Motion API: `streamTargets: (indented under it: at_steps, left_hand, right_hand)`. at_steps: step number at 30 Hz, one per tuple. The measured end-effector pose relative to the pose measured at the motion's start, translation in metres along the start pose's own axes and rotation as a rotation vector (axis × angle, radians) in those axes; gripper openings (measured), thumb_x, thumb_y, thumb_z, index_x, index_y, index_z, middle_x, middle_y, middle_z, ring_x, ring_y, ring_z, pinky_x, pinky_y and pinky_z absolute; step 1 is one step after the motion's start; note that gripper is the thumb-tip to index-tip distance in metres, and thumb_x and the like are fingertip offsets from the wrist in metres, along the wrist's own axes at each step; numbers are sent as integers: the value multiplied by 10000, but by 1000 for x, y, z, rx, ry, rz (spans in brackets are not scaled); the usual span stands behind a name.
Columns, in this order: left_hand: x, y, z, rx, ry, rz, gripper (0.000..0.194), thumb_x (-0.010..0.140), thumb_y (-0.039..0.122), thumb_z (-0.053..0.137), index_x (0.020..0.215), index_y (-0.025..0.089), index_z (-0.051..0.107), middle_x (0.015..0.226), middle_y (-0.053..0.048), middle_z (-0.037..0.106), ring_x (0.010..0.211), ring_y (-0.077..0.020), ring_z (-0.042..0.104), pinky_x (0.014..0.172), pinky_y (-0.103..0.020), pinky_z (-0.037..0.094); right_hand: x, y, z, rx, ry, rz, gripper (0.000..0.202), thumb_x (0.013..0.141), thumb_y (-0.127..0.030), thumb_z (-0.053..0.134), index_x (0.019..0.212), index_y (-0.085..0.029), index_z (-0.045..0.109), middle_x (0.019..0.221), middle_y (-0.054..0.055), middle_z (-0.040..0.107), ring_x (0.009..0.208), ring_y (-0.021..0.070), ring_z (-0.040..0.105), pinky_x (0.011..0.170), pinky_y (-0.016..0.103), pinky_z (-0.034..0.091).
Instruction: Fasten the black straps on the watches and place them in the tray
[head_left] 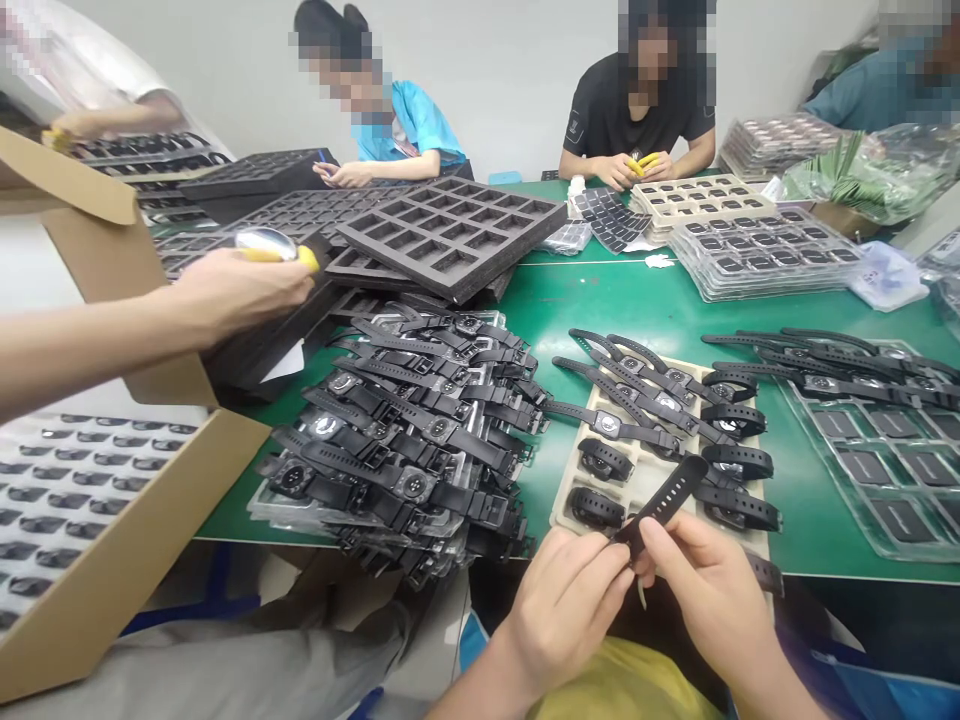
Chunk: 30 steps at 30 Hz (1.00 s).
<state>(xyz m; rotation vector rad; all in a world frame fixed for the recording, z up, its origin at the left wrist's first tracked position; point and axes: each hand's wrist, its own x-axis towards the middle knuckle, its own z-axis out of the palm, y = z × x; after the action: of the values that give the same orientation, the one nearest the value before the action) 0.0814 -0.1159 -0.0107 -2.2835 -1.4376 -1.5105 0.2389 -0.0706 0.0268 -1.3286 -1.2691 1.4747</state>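
My left hand [566, 600] and my right hand [709, 590] pinch a black watch strap [673, 500] between them, above the near edge of the table. Its holed end sticks up past my fingers; whether a watch body is attached is hidden. A thin pale strip [642, 594] hangs below my fingertips. Just beyond lies a cream tray [646, 482] with black smartwatches, some with straps laid straight, others curled closed like the watch [596, 507] at front left. Left of it, strapped smartwatches [439, 430] are piled on clear plastic trays.
A clear tray [851, 505] with black pieces and watches lies right. Black foam trays [450, 235] are stacked behind the pile. At left, another person's hand [240, 290] holds a shiny yellow-edged thing above an open carton [172, 520]. Several people work around the green table [570, 300].
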Motion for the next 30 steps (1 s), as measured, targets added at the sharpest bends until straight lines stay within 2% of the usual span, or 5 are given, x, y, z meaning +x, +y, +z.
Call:
streamTargets:
  at_steps: [12,19,22,25,30]
  left_hand:
    - [-6,-2,4,-35,38,-16,203,1043,127,556,1200,110,684,942,-134,781,809,-209,716,705,-334,622]
    - [-2,-2,4,-46,14,-17,215,1011,98,584,1185,86,711,943,-153,789,798,-228,718,712,-346,607]
    - [-2,-1,3,-296,39,-332,154,1010,137,614,1086,141,748,945,-112,801,824,-203,740,761,-297,614]
    - [-3,1,5,-755,100,-834,174,986,340,711,964,176,765,824,-44,775,683,-141,690,635,-214,567]
    - [0,2,11,-1174,350,-1141,383,804,503,893,834,157,731,614,45,587,549,-62,487,569,-158,443]
  right_hand:
    - [0,6,1,-31,-8,-27,502,909,-638,726,643,-214,683,631,15,643,605,189,597,578,275,503]
    - [1,9,-6,-254,-41,-278,383,1025,-427,634,699,-231,679,707,19,659,673,195,611,662,288,511]
    - [2,8,-11,-369,-148,-529,149,1017,-296,635,1017,-256,779,986,56,756,895,226,715,821,296,578]
    - [0,8,-12,-457,-235,-650,348,993,-243,656,1336,-277,697,1167,70,760,1071,236,733,934,303,593]
    - [0,10,-5,-500,-207,-601,352,954,-183,629,1293,-272,667,1023,33,774,902,195,746,809,287,621]
